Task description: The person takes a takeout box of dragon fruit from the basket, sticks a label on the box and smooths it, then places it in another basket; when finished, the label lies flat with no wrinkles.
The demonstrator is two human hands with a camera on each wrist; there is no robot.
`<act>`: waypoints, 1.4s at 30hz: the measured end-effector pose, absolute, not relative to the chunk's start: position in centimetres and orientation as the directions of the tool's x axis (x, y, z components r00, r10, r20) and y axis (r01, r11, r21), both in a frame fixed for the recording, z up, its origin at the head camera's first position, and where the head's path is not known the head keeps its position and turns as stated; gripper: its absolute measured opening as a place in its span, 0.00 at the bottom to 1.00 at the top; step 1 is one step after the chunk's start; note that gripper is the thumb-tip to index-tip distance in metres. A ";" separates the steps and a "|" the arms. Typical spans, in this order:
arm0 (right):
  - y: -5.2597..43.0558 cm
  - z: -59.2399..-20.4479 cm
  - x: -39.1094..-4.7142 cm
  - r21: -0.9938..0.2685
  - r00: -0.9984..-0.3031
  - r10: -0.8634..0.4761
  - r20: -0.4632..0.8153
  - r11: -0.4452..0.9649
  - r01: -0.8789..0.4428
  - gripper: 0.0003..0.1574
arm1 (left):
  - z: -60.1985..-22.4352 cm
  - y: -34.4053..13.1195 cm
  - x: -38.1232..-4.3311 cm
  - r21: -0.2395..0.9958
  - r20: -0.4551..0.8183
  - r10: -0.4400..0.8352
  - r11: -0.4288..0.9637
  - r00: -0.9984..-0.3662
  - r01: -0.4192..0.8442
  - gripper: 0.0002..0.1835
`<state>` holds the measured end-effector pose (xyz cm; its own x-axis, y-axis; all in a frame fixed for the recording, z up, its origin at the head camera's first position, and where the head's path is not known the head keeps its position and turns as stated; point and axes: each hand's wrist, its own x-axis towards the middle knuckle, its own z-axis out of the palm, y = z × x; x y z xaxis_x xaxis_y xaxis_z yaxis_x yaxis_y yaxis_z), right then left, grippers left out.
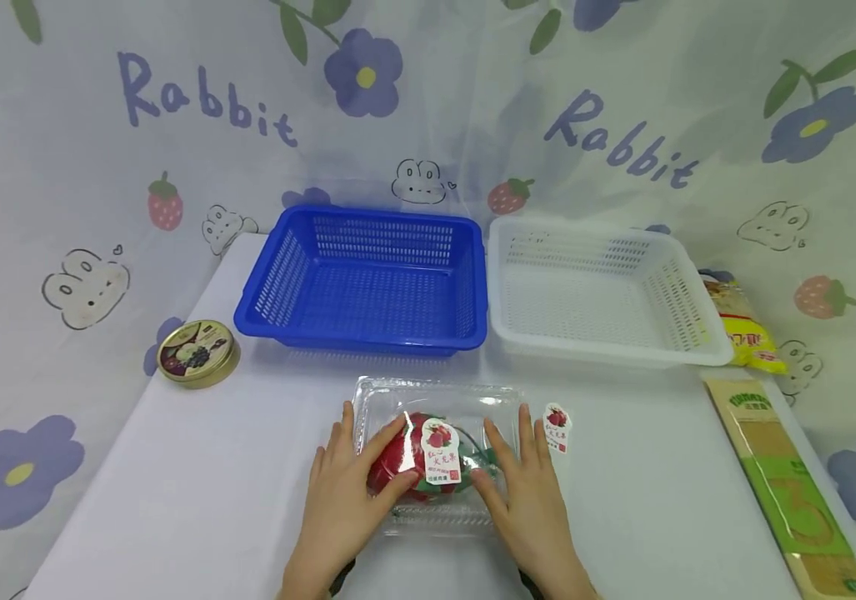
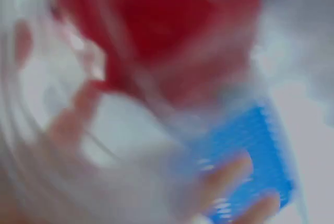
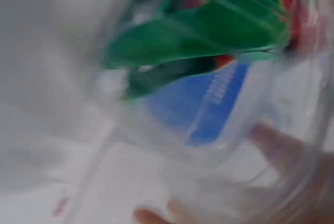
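Note:
A clear plastic clamshell box point(image 1: 465, 397) lies on the white table in front of me, with a red dragon fruit point(image 1: 392, 465) with green leaf tips inside. A white label point(image 1: 441, 452) with a fruit picture sits on its lid. My left hand point(image 1: 348, 483) rests on the box's left part, fingers spread, the thumb and index over the lid. Across from it, my right hand point(image 1: 528, 492) touches the right part, fingers also spread and fairly straight. Both wrist views are blurred; the red fruit point(image 2: 167, 31) and green leaves point(image 3: 209, 31) show through the plastic.
Behind the box stand a blue basket point(image 1: 367, 340) and a white basket point(image 1: 608, 350). A round gold tin point(image 1: 198, 354) is at left. A loose label point(image 1: 557, 427) lies right of the box. Farther right are a yellow snack bag point(image 1: 753, 342) and a long green package point(image 1: 791, 492).

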<state>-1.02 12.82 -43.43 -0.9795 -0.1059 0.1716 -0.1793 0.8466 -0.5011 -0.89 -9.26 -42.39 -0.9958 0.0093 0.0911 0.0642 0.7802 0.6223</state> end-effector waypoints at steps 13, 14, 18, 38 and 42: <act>15.2 -46.0 0.4 -0.880 -0.986 -0.143 0.083 0.453 -0.140 0.38 | -45.2 -12.0 0.0 0.889 0.099 0.144 0.432 -0.985 0.152 0.42; 15.1 -45.9 0.4 -0.881 -0.984 -0.151 0.092 0.448 -0.151 0.38 | -45.0 -12.0 0.0 0.889 0.100 0.137 0.433 -0.985 0.151 0.42; 14.7 -44.9 0.3 -0.875 -0.968 -0.209 0.138 0.432 -0.218 0.38 | -43.4 -12.6 0.4 0.893 0.069 0.126 0.435 -0.990 0.117 0.44; 11.7 -34.5 -8.4 -0.926 -0.915 -0.363 0.175 0.255 -0.278 0.32 | -36.1 -17.1 -3.3 0.743 0.422 0.193 0.487 -0.886 0.460 0.54; 10.8 -33.2 -11.1 -0.954 -0.919 -0.348 0.184 0.163 -0.253 0.29 | -35.7 -17.2 -5.7 0.666 0.559 0.148 0.506 -0.816 0.548 0.48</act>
<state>-11.11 10.81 -33.21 -0.9193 -0.3479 0.1841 -0.2525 0.1626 -0.9538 -5.70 -17.18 -35.70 -0.8157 0.1478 0.5592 0.5483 0.5058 0.6660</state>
